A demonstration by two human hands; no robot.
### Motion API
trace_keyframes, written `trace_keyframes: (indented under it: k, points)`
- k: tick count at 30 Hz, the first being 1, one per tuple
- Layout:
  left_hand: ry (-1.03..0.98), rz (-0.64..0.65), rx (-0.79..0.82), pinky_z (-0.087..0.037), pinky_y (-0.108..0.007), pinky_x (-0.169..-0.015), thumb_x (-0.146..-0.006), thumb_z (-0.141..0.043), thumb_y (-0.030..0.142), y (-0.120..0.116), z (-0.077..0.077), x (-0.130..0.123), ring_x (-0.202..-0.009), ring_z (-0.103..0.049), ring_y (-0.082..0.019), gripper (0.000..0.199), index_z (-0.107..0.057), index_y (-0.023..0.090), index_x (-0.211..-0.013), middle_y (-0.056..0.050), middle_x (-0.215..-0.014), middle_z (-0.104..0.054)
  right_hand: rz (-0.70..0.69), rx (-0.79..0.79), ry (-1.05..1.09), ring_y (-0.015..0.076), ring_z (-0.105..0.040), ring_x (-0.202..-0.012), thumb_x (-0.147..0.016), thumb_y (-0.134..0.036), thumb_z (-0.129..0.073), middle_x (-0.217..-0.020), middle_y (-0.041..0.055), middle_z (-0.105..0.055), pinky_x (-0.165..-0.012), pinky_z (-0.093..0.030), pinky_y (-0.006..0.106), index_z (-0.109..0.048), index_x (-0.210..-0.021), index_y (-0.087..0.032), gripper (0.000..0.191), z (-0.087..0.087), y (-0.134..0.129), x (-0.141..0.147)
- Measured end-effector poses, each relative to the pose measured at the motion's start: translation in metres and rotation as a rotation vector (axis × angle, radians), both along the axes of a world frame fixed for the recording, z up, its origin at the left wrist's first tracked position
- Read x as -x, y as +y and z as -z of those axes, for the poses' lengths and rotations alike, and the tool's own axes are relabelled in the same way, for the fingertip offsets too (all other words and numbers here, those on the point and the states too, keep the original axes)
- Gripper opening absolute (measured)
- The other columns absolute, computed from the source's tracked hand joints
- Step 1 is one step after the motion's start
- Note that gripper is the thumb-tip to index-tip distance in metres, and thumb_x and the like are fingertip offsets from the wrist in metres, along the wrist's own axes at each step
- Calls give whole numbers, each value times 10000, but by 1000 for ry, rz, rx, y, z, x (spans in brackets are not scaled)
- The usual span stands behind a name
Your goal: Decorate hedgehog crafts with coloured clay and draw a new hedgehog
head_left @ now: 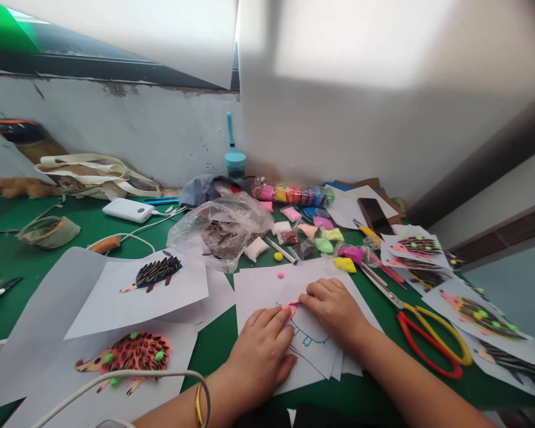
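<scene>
In front of me lies a white sheet [258, 291] with a hedgehog outline in blue line [310, 336]. My left hand [263, 342] rests flat on it, fingers stretched out, fingertips touching a patch of pink clay [290, 310] at the drawing's head end. My right hand [336, 306] has its fingers pinched at a thin strip of magenta clay [295, 304] along the pink patch's upper edge. A small pink clay ball [280, 275] sits higher on the sheet. Beyond the sheet is a yellow clay ball [278, 257].
Finished hedgehog pictures lie left [158, 279] and right [485, 315]. Red and yellow scissors [432, 345] lie right of my hand. Behind are clay packets [323, 245], a plastic bag of seeds [223, 235], a marker [282, 250] and a phone [374, 215]. A white cable [129, 374] crosses lower left.
</scene>
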State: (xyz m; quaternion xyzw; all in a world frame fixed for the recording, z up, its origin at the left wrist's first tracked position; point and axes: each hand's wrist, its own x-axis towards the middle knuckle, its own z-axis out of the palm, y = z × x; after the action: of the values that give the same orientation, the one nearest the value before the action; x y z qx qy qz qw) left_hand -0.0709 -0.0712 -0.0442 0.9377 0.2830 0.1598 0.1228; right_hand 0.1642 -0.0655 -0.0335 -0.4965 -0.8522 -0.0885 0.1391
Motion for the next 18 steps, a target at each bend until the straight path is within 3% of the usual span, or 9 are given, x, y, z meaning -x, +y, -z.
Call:
trace_keyframes:
  k: [10,18]
  points:
    - [7,1,10,-373,-480,-1097,-867,-608,347,0,-3,0,-1306,-444,-294,400,-565,194,-1234,-74,-1484,-464,112,59,241,201,-553,-866,-887,-87,-560,-910,57,-654,-773,-339,332,-704,-1001,-229,232,10,2,-7]
    - [10,-44,32,-395,-495,-1094,-806,-664,327,-1,-4,1,-1325,-433,-320,466,-577,203,-1246,-120,-1448,-481,76,72,319,200,-565,-872,-891,-124,-556,-920,61,-646,-794,-378,340,-718,-988,-237,220,10,-4,-10]
